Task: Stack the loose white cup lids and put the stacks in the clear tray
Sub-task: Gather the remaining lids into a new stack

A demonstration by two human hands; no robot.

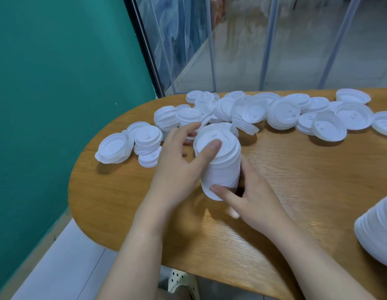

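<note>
A tall stack of white cup lids (221, 167) stands tilted on the wooden table (296, 191), between both hands. My left hand (181, 163) grips its upper part, thumb laid across the top lid and fingers curled behind. My right hand (251, 198) grips the stack's base, thumb on the lowest lid and fingers round the right side. Several loose white lids (283, 113) lie scattered in a band along the table's far edge. No clear tray is in view.
Another stack of lids (376, 234) lies on its side at the right edge of the view. A small heap of lids (132, 146) sits at the table's rounded left end. A green wall stands left, clear curtain strips behind.
</note>
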